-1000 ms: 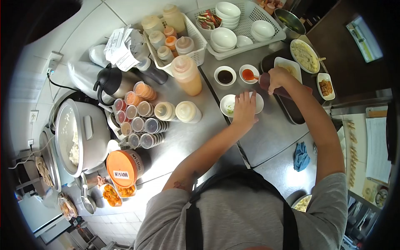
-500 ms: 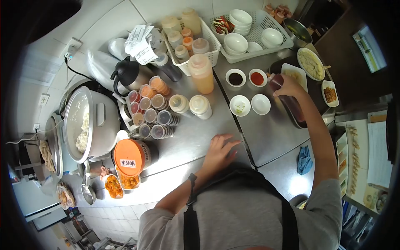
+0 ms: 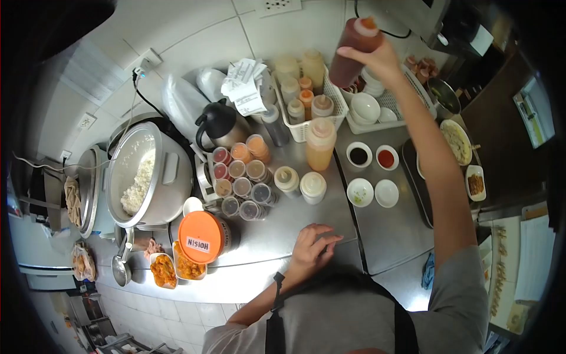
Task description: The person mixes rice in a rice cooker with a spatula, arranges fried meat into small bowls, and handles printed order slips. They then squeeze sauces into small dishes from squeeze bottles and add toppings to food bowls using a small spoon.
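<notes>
Raised over the back of the counter, my right hand [image 3: 383,62] is wrapped round a squeeze bottle [image 3: 352,59] of dark red sauce. The bottle is tilted, its orange-stained top toward the upper right. My left hand [image 3: 312,251] hovers by the counter's front edge, fingers loosely apart and holding nothing. Below the bottle stand four small white dishes, among them a dish of dark sauce [image 3: 358,155], a dish of red sauce [image 3: 386,158], and a dish with green bits [image 3: 360,192]. The fourth white dish [image 3: 387,193] shows a bare inside.
A white basket [image 3: 337,112] of sauce bottles and a white tray [image 3: 377,125] of bowls line the back. Left are stacked sauce cups [image 3: 242,186], a rice cooker [image 3: 171,194] and an orange-lidded hoisin tub [image 3: 200,236]. A blue cloth [image 3: 428,271] lies at right.
My right hand has lifted the red sauce bottle from the right side of the counter up and leftward over the bowls. My left hand stays near the front edge. The camera view has shifted.
</notes>
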A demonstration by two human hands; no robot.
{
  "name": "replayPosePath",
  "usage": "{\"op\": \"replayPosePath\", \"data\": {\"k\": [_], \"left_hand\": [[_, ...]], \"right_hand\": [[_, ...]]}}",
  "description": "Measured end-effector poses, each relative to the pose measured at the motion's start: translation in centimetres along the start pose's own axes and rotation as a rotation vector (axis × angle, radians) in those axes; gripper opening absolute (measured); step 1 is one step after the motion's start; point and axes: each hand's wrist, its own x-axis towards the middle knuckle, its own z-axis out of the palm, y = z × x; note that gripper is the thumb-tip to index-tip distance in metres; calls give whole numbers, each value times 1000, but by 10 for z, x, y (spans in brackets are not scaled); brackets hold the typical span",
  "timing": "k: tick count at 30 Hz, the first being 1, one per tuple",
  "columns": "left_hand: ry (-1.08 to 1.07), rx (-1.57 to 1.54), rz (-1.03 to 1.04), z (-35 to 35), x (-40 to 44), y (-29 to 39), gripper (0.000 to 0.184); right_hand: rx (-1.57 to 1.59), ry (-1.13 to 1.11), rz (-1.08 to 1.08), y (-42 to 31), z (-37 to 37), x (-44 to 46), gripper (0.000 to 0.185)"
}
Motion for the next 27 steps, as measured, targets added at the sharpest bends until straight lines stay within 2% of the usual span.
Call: {"op": "replayPosePath", "data": {"k": [1,5,8,10,12,15,18,21,24,26,27], "left_hand": [[21,4,3,-1,3,0,36],[67,27,-26,-16,-2,-12,35],[118,16,-131,-23,-18,-27,35],[116,15,-191,-25,-27,-36,35],[96,27,-229,-23,-32,-47,35],[128,-26,-253,-6,-38,-61,36],[103,-161,-230,18,-39,-70,37],[20,-250,-224,24,-29,-71,37],[-41,-250,-201,13,-15,-61,36],[-29,-218,-158,8,-18,-60,36],[-39,-217,-139,6,-23,-59,36]], "right_hand": [[61,32,16,16,22,7,69],[-159,167,67,103,88,12,79],[-208,54,177,129,101,-9,79],[-68,-97,222,162,107,-17,80],[180,-314,291,144,102,-17,82],[56,-220,433,133,76,44,75],[-468,-292,242,151,77,96,77],[-578,-713,268,172,103,118,75],[-819,-539,313,148,115,112,73],[-792,-281,149,111,95,97,68],[-726,-267,115,95,74,91,70]]}}
